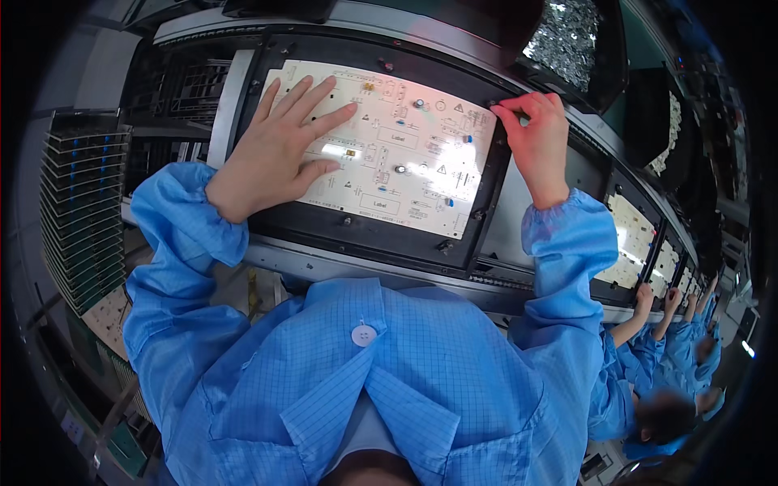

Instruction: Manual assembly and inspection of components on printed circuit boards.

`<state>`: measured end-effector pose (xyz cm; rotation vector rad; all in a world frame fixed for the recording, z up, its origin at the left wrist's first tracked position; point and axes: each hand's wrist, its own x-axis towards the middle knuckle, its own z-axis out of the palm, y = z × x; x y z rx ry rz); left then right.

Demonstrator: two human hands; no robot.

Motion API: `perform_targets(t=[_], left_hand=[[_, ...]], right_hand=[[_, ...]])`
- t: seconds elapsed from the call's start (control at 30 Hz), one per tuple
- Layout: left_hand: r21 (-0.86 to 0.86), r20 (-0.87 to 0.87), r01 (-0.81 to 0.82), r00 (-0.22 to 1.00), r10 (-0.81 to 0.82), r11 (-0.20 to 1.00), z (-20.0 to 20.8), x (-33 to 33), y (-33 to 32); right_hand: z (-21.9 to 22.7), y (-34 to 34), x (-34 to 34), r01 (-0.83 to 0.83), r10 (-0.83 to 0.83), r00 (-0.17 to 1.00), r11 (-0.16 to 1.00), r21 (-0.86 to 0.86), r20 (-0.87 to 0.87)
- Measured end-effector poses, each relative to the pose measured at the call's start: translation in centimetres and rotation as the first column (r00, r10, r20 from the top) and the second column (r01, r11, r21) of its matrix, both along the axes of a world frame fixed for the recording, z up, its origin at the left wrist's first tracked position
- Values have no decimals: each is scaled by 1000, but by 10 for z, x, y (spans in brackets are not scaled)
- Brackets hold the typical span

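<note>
A cream-white circuit board (324, 188) lies in a black frame (496, 166). It carries a few small parts, among them blue ones and round capacitors. My left hand (279, 150) rests flat on the board's left part, fingers spread, covering what is beneath. At the board's upper right corner, my right hand (535, 130) pinches a small dark knob (493, 104) on the frame with thumb and forefinger. Similar knobs sit around the frame, such as one knob (445, 245) below the board and another knob (387, 66) above it.
A rack (81, 211) of stacked boards stands at the left. Beyond the frame, a dark bin (567, 44) holds many small shiny parts. The conveyor rail (324, 263) runs rightward with more boards (628, 243), where co-workers' hands (644, 298) are at work.
</note>
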<state>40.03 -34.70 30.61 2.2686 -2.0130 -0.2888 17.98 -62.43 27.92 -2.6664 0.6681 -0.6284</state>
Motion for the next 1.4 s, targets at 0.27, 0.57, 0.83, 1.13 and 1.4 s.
perform_targets(t=[0.27,0.57,0.83,1.13,1.4], left_hand=[[-314,-387,456,739,-551,832,128,-104,-19],[-354,-568,630,443,-694,691,160,-95,-28],[-238,-373,241,872,-318,941,63,-75,5],[-199,-401,-78,916,-9,977,-11,-74,38],[-220,-350,-125,936,42,967,-10,-88,32]], right_hand=[[-6,2,-12,89,-88,996,996,6,-23],[-7,0,-37,-322,326,946,935,149,-1],[-21,26,-44,-6,8,996,1000,-24,89],[12,72,-94,-130,166,983,925,357,-73],[-1,89,-97,-6,4,1000,957,289,7]])
